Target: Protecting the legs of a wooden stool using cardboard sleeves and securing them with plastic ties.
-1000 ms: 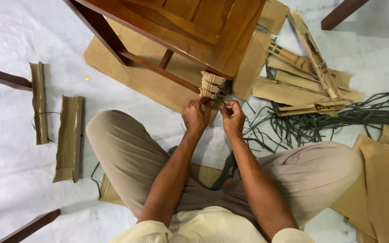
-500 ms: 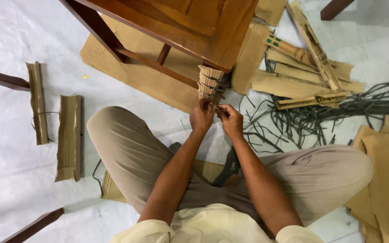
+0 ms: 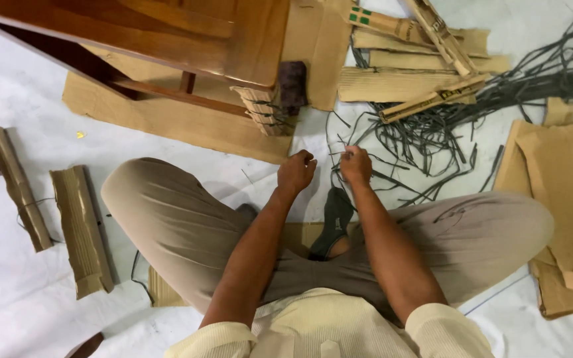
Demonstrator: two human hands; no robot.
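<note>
Floor: white sheet (image 3: 21, 73), cardboard scraps.
Chair leg (image 3: 263, 109): cardboard-wrapped, just above both hands.
Left hand (image 3: 296, 171): grip curled closed, empty as far as visible.
Right hand (image 3: 355, 165): grip pinching a dark strap (image 3: 337, 154), beside the strap pile (image 3: 432, 132).

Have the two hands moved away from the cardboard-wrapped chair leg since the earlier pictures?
Yes. The left hand and right hand were at the wrapped chair leg; now both are below it, nearer the person's lap, apart from the cardboard.
</note>
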